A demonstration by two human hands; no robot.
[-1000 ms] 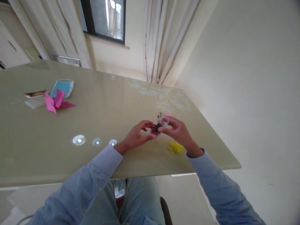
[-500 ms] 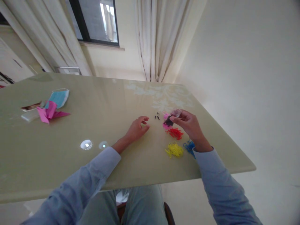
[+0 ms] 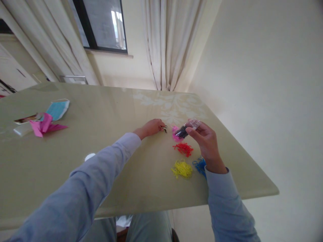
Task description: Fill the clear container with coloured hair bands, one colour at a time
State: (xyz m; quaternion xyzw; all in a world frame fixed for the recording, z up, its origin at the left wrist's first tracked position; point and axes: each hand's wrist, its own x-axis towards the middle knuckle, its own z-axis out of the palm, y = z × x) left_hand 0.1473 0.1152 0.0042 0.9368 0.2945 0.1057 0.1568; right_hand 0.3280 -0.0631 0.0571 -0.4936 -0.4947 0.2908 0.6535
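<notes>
Right fingers [image 3: 193, 133] pinched round a clear, shiny pack [image 3: 194, 123] of black strands [image 3: 181, 132], left fingers [image 3: 160, 124] curled, grip unclear.

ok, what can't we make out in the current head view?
All in the head view:
- Blue loop pile: right part hidden by the right wrist and sleeve.
- Pink loop pile: partly hidden by the clear plastic packet in the right hand.
- Black loops: too small to tell whether the left hand grips any.
- Printed card: print too small to read.
</notes>
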